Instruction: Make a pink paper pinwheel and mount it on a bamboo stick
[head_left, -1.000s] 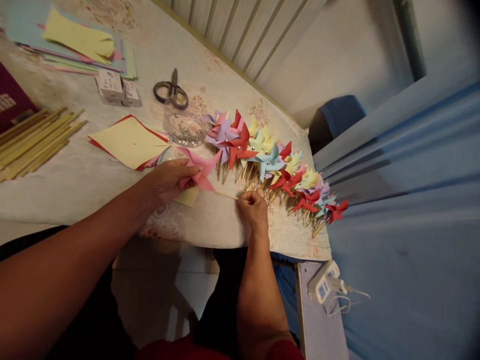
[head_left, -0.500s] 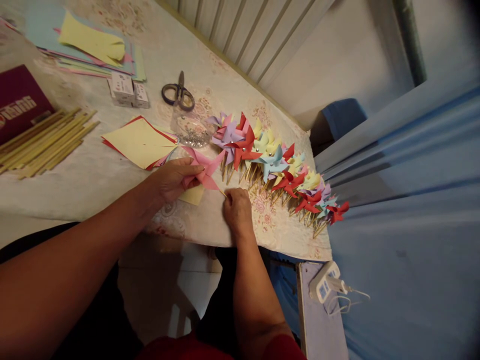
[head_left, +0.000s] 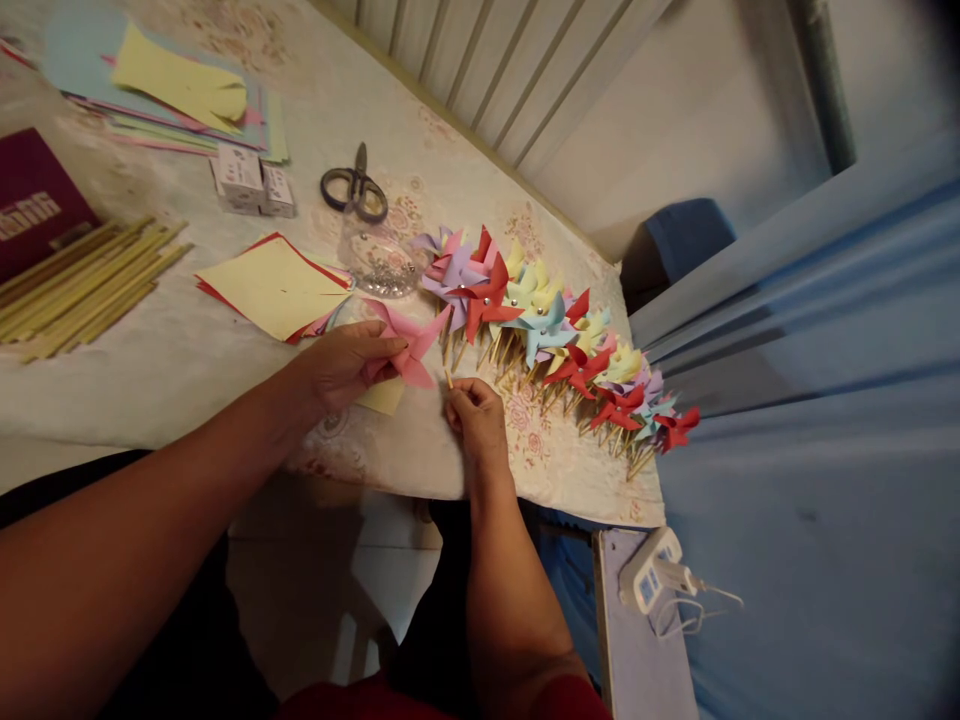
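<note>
A pink paper pinwheel (head_left: 411, 345) is pinched between the thumb and fingers of my left hand (head_left: 352, 362). My right hand (head_left: 478, 415) is closed on a thin wooden stick (head_left: 449, 379), whose pale tip points up and left toward the pinwheel. A small gap shows between that tip and the pink paper. Under my left hand lies a yellow paper piece (head_left: 384, 393). Beyond both hands stands a row of finished pinwheels (head_left: 540, 325) in red, blue, yellow and purple on sticks.
Stacked paper squares (head_left: 274, 285) lie left of a clear container of small metal pins (head_left: 386, 268). Farther back are scissors (head_left: 356, 185), small white boxes (head_left: 244, 178) and coloured sheets (head_left: 180, 85). Bundled sticks (head_left: 97, 285) rest by a maroon box (head_left: 37, 205). A power strip (head_left: 652, 570) sits at right.
The stick tip, close against the pink pinwheel before, is now apart from it and turned more upright in my right hand. My left hand keeps its pinch on the pinwheel.
</note>
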